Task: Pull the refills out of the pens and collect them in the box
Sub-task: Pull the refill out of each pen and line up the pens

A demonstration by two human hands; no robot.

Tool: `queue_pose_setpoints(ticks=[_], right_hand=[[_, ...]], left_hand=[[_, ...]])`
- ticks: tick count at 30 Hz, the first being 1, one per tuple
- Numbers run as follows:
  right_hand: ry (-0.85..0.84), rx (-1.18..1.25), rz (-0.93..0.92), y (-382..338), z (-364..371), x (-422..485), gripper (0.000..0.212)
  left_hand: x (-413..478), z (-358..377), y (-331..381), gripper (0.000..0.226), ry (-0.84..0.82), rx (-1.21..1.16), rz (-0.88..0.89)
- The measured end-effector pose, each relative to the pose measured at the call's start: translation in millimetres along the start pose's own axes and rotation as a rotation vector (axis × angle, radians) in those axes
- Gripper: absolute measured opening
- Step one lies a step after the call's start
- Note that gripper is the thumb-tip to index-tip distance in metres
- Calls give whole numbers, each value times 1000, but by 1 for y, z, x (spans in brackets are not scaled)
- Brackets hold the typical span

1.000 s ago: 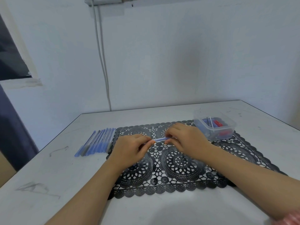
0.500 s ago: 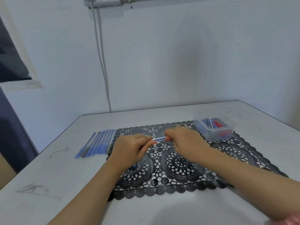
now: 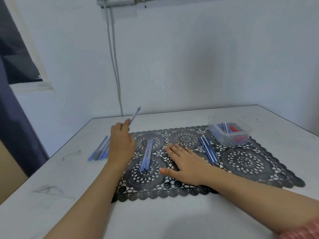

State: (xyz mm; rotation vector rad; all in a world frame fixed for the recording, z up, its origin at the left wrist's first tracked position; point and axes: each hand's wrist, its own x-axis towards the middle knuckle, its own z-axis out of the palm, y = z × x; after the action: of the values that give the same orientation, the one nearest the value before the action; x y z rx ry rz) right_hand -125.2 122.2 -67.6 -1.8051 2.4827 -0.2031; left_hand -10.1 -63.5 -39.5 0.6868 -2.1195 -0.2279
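Black lace mat [image 3: 250,161] under flat right hand [image 3: 186,163], left hand [image 3: 121,142] gripping pen [image 3: 135,115], refills [image 3: 208,150] beside box [image 3: 241,140].

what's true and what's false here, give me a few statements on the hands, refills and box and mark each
The left hand grips a pen raised above the table. True.
The right hand pinches a refill. False: it lies flat and open on the black mat, holding nothing.
A bunch of thin refills lies on the mat, outside the box. True.
The box is empty. False: red and blue items lie in it.
The row of pens at the left lies on the mat. False: it lies on the table beside the mat.
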Motion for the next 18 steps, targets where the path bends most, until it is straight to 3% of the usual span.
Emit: queue_pose_setpoints(ticks=[7, 12, 18], right_hand=[[-32, -52, 5, -1, 0, 0, 106], [-39, -50, 8, -2, -3, 1, 101], [-42, -44, 4, -4, -5, -1, 98]], left_hand=[[12, -20, -50, 42, -19, 95, -314], [8, -29, -84, 21, -22, 64, -564], [4, -32, -95, 32, 26, -19, -672]])
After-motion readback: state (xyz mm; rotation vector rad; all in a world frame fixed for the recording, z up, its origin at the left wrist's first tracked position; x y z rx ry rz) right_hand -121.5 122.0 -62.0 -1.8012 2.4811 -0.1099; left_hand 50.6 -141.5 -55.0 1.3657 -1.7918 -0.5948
